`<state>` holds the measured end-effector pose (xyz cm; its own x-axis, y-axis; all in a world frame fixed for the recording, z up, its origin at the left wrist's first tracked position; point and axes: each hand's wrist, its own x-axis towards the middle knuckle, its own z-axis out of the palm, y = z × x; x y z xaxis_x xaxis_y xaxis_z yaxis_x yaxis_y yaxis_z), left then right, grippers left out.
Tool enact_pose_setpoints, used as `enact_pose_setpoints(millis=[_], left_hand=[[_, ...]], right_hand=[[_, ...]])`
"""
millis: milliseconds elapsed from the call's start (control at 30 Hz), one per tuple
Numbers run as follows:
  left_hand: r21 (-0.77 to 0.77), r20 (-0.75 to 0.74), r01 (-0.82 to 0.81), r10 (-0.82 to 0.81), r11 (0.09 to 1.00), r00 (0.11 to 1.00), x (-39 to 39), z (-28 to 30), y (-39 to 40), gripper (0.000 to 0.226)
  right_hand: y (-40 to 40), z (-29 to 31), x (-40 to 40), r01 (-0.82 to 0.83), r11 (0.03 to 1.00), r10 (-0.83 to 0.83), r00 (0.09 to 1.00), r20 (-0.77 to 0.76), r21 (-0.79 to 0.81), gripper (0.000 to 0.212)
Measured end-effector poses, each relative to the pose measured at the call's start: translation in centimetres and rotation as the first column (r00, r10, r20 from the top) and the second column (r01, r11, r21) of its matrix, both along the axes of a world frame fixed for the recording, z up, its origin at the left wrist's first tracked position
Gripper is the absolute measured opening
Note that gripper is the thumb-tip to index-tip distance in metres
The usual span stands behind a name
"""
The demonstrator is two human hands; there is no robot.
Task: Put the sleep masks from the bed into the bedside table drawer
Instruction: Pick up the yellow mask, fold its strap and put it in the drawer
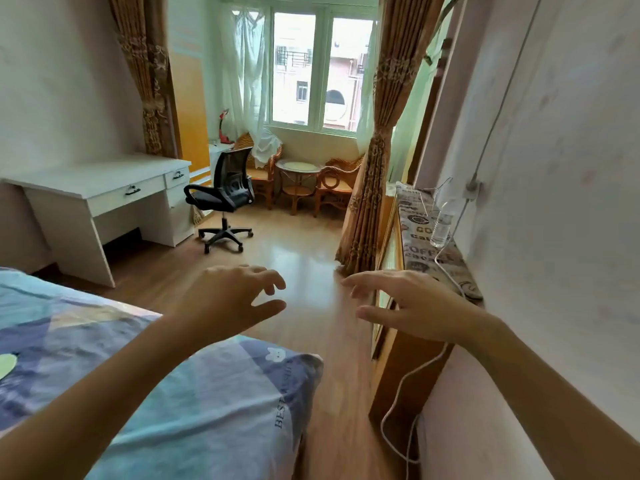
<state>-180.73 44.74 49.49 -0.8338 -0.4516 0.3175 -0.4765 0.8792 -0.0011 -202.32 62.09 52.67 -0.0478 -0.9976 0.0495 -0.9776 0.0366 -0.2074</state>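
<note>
My left hand [230, 296] is held out over the edge of the bed [194, 403], fingers spread and empty. My right hand [412, 306] reaches forward beside the wooden bedside table [398, 368] on the right, also with fingers apart and holding nothing. The bed has a blue patterned cover. A pale green shape [6, 365] lies at the far left edge of the bed; I cannot tell what it is. No sleep mask is clearly in view. The table's front shows only edge-on, so I cannot tell how its drawer stands.
A patterned cloth [420, 233] covers the bedside table top, with a clear water bottle [443, 225] and a white cable [412, 379] hanging down. A white desk [100, 192], a black office chair [225, 199], rattan chairs and a brown curtain [367, 209] stand beyond a strip of wood floor.
</note>
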Motion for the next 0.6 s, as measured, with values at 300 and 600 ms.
enact_pose_setpoints(millis=[300,600], left_hand=[[-0.017,-0.014,-0.107,0.107,0.994,0.994,-11.6,1.0,-14.5,0.036],[-0.029,0.006,-0.142,0.142,0.989,0.990,-22.9,0.6,-29.5,0.036]], right_hand=[[-16.6,1.6,-13.4,-0.127,0.992,0.128,0.991,-0.030,0.010,0.050],[-32.8,2.0,-23.7,-0.191,0.982,0.189,0.977,-0.098,-0.011,0.048]])
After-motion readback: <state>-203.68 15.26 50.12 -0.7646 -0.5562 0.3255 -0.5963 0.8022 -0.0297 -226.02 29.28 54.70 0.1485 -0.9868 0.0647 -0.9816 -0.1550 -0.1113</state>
